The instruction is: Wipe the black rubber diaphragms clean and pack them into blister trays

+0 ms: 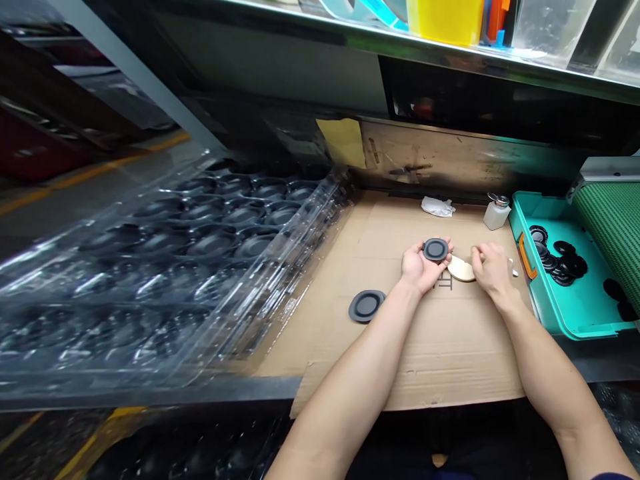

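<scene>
My left hand (419, 268) holds a black round rubber-like disc (435, 249) with a ring-shaped groove, its face turned up. Fingers curled together, my right hand (493, 268) is at the right edge of a cream round pad (461, 269); what it pinches, if anything, is hidden. The pad lies on the cardboard between my hands. A larger black disc (367, 305) rests flat on the cardboard, left of my left forearm, which partly covers it.
Clear plastic trays (240, 213) with dark round pieces fill the left side. On the right stands a teal bin (565, 320) with several black discs, beside a green conveyor belt (610, 220). A small pump bottle (497, 215) and crumpled white tissue (437, 207) sit at the back of the cardboard sheet (345, 360).
</scene>
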A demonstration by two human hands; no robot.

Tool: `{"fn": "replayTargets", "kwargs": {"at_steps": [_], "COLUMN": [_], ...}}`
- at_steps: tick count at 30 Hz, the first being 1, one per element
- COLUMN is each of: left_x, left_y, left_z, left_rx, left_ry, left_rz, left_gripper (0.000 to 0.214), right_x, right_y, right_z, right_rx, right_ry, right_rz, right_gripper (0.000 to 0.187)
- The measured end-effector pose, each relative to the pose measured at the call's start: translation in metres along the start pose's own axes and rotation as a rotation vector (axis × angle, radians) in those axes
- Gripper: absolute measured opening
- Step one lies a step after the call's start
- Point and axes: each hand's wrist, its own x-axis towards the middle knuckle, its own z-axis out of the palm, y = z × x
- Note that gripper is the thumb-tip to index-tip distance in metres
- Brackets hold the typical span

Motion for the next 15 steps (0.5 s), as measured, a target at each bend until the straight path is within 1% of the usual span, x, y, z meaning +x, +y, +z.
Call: {"fn": "replayTargets", "kwargs": {"at_steps": [1,2,4,6,7,8,10,13,15], "left_x": [0.0,0.0,-0.001,-0.001,-0.001,-0.002,-0.004,-0.007,-0.01], "left_y": [-0.001,-0.002,-0.003,-0.005,-0.005,-0.005,-0.006,-0.008,-0.012], "left_z": [0.001,0.001,0.003,0.005,0.005,0.006,0.007,0.009,0.011], "left_rx": [0.0,-0.002,-0.014,-0.027,-0.03,-0.028,-0.013,0.029,0.057], "left_ry": [0.006,0.009,0.01,0.008,0.009,0.01,0.003,-0.064,-0.124], "left_rz": [-0.005,-0.01,-0.019,-0.027,-0.036,-0.049,-0.081,-0.107,-0.104], "left_gripper": [0.033,0.032,0.031,0.031,0.032,0.033,0.034,0.034,0.036], "right_x": [0.0,0.0,0.001,0.002,0.004,0.005,0.008,0.009,0.006], "right_y": [0.002,0.004,0.008,0.011,0.013,0.014,0.017,0.015,0.009], "right_z": [-0.005,-0.009,-0.015,-0.016,-0.016,-0.015,-0.012,-0.007,-0.002], "right_rx": [-0.063,-0.127,-0.222,-0.234,-0.21,-0.17,-0.056,0.163,0.288], "right_ry": [0.028,0.028,-0.059,-0.172,-0.199,-0.194,-0.115,0.043,0.101], "right_rz": [0.065,0.13,0.224,0.256,0.257,0.248,0.196,0.045,-0.063], "right_gripper": [0.03,0.03,0.032,0.031,0.03,0.03,0.03,0.029,0.029]}}
